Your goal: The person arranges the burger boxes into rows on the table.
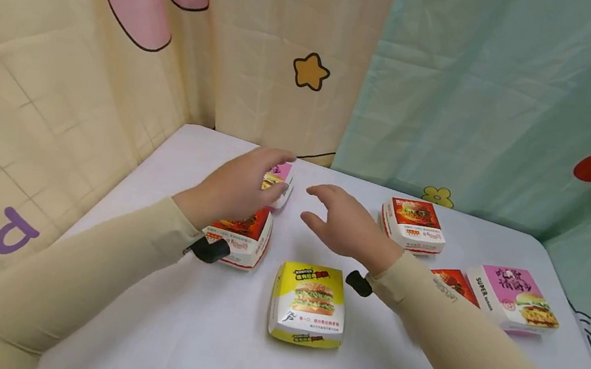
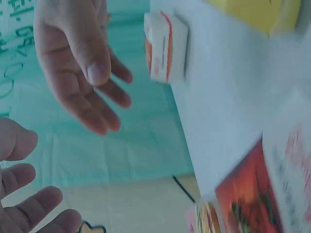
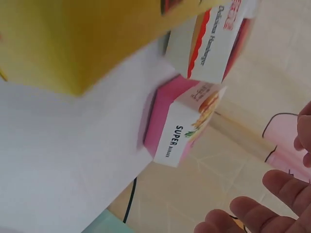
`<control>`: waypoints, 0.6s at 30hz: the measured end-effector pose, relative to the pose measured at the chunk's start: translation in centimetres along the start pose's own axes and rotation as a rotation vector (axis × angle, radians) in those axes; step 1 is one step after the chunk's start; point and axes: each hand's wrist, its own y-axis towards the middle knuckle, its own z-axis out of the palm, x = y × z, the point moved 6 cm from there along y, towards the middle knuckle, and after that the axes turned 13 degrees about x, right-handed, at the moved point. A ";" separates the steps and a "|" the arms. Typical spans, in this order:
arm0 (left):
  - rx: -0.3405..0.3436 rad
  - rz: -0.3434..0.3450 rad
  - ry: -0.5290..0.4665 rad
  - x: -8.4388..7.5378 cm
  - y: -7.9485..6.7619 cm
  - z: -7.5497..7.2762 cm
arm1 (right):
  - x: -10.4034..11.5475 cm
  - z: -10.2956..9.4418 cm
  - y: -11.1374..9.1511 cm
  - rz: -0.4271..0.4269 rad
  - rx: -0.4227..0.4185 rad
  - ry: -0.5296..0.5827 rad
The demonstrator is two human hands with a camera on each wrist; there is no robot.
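Both hands hang in the air above the white table, facing each other with a gap between them, and neither holds anything. My left hand has loosely bent fingers and partly covers a pink burger box and a red-and-white burger box behind it in the head view. To its right, my right hand has its thumb and fingers spread apart. A yellow-and-white burger box lies between the forearms, nearer to me. In the left wrist view the fingers of both hands are relaxed.
Another red-and-white burger box sits at the back right. Further right lies a pink-and-white burger box, beside a red box partly hidden by the right sleeve. Printed curtains enclose the table at the back and sides.
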 end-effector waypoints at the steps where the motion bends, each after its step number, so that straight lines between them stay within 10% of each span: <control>1: -0.002 0.037 -0.013 -0.9 -0.6 0.6 | 0.0 0.2 -0.9 -0.001 0.001 -0.003; 8: 0.111 0.099 -0.153 -4.3 -3.9 6.0 | -1.2 2.4 -6.6 0.033 0.026 0.017; 18: 0.354 -0.051 -0.147 -2.9 -5.8 13.5 | -3.2 8.2 -10.4 0.119 0.131 0.131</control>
